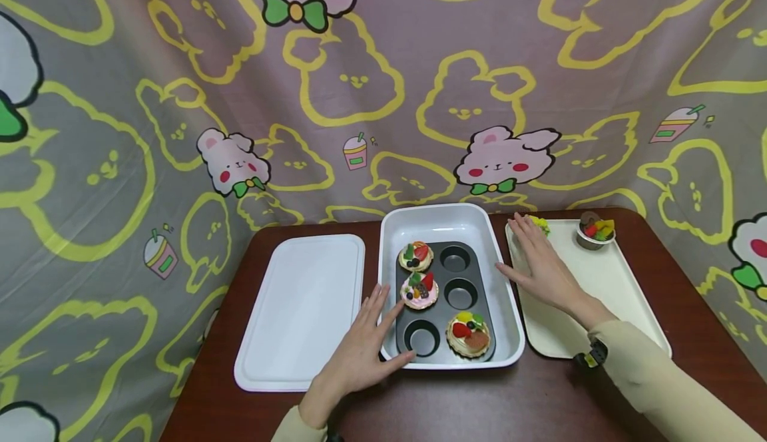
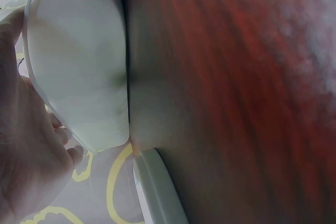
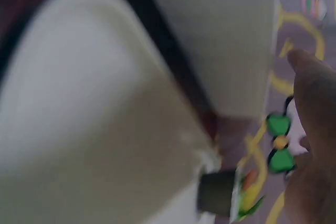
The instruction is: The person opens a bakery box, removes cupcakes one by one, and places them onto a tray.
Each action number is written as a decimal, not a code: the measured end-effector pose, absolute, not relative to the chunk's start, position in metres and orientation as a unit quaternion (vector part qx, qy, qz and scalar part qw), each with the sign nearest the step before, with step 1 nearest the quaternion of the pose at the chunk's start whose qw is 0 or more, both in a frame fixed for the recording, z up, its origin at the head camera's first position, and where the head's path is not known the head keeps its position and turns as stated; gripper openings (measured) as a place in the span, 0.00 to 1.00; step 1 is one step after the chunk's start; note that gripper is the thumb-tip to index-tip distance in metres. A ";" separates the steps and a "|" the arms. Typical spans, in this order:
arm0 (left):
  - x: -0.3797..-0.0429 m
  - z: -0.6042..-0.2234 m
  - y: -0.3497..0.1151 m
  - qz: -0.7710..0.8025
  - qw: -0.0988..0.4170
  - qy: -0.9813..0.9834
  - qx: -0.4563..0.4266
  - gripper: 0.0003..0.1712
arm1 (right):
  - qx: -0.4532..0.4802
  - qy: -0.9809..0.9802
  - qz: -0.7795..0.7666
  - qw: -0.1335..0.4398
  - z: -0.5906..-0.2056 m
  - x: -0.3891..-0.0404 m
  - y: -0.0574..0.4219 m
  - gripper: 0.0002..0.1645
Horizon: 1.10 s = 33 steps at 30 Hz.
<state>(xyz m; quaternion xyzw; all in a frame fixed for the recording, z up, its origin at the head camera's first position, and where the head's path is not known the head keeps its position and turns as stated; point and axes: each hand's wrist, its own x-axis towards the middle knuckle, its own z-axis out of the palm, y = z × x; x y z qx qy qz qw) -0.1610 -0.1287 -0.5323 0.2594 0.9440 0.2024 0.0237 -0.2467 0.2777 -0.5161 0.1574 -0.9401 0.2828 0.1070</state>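
A dark muffin tin [image 1: 440,272] lies inside a white basin [image 1: 440,219]. Three toy tarts sit in its cups: one with strawberry [image 1: 416,255] at back left, a pink one [image 1: 419,291] below it, and a scalloped one [image 1: 469,335] at front right. My left hand [image 1: 359,349] is at the basin's left front rim, fingers extended. In the left wrist view its fingertips [image 2: 76,155] overlap the basin's edge [image 2: 79,51]. My right hand [image 1: 548,275] is held over the left edge of a cream tray [image 1: 605,295], fingers straight, thumb toward the basin's right rim. Neither hand holds anything.
A topped cupcake [image 1: 595,232] in a metallic cup stands at the cream tray's back right corner. Something yellow-green [image 1: 540,225] is partly hidden behind my right hand. Left of the basin lies a white lid [image 1: 305,309]. A patterned curtain [image 1: 383,96] hangs behind the brown table [image 1: 443,402].
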 end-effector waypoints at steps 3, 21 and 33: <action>-0.161 -0.532 -0.129 0.200 0.024 0.945 0.259 0.56 | 0.179 -0.938 0.292 0.059 -0.505 -0.232 0.264 0.60; -0.161 -0.532 -0.128 0.201 0.029 0.945 0.258 0.56 | 0.355 -0.897 0.254 -0.069 -0.486 -0.176 0.212 0.55; -0.161 -0.532 -0.129 0.203 0.027 0.944 0.260 0.56 | 0.388 -0.898 0.201 -0.058 -0.494 -0.183 0.205 0.48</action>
